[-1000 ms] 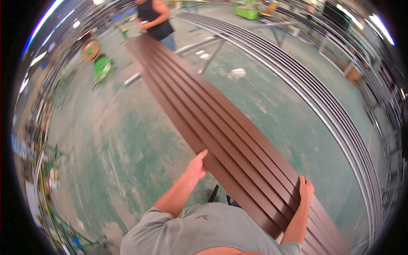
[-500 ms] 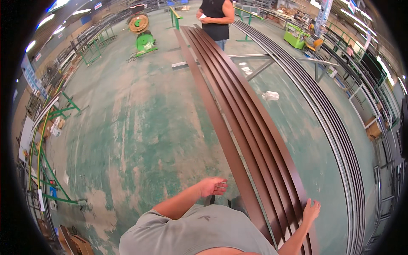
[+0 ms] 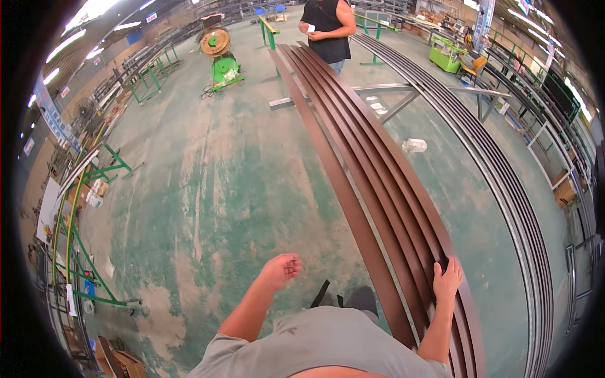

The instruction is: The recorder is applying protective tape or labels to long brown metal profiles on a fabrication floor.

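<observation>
Several long brown metal profiles (image 3: 365, 165) lie side by side in front of me, running from my lower right to the far middle. One brown strip (image 3: 334, 179) lies apart at the left, with a narrow gap between. My right hand (image 3: 447, 277) rests on the right-hand profiles, fingers stretched and thumb apart. In the air left of the profiles, my left hand (image 3: 282, 272) has loosely bent fingers and no visible object in it.
A person (image 3: 328, 31) stands at the profiles' far end, holding something white. A grey metal crossbeam (image 3: 378, 90) passes under the profiles. Long grey bars (image 3: 482, 160) run along the right. A green machine with a reel (image 3: 225, 70) stands far left; green stands (image 3: 94, 271) line the left.
My right hand has moved inward and forward from the outer right edge onto the profiles. My left hand has moved left, away from them, its fingers more bent. The view has shifted slightly.
</observation>
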Motion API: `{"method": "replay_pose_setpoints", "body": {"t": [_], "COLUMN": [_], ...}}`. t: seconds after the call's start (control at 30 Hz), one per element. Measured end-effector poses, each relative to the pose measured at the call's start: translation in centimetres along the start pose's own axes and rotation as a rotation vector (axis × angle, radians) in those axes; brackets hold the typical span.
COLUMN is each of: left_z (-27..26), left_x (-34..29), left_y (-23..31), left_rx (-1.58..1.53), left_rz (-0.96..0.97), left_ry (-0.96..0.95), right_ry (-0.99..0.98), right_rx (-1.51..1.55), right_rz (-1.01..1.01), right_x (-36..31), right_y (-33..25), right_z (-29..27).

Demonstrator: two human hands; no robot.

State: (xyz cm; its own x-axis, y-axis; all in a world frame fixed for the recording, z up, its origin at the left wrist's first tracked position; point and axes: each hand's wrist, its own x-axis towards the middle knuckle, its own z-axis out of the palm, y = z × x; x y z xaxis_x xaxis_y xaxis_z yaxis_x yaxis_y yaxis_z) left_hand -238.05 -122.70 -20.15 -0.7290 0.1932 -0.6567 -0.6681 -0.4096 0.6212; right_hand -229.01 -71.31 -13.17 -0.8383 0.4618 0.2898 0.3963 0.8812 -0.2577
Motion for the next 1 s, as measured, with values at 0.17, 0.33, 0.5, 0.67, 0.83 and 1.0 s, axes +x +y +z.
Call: {"method": "replay_pose_setpoints", "body": {"t": [0.17,0.33,0.5,0.67,0.83,1.0], "left_z": [1.1,8.4,15.8,19.0,20.2,22.7], "left_x": [3.1,9.1,18.5,27.7,32.6,35.9], "left_y": [6.8,18.0,29.6,38.6,47.1,51.8], "left_rx": [0.037,0.054,0.103,0.284,0.202,0.106], "left_rz": [0.141,0.316,0.451,0.428,0.429,0.329], "left_ry": [-0.003,0.008,-0.102,0.046,0.052,0.158], "right_ry": [0.010,-0.027,0.036,-0.034,0.081,0.020], "right_rx": [-0.053,0.050,0.038,-0.157,-0.220,-0.270], "right_rz": [-0.038,0.082,0.237,0.431,0.501,0.430], "right_x": [0.4,4.5,8.9,9.6,11.1,11.1], "right_y": [1.3,1.4,1.4,-0.6,-0.5,0.5], "right_z": [0.4,-0.9,0.0,2.9,3.0,3.2]}}
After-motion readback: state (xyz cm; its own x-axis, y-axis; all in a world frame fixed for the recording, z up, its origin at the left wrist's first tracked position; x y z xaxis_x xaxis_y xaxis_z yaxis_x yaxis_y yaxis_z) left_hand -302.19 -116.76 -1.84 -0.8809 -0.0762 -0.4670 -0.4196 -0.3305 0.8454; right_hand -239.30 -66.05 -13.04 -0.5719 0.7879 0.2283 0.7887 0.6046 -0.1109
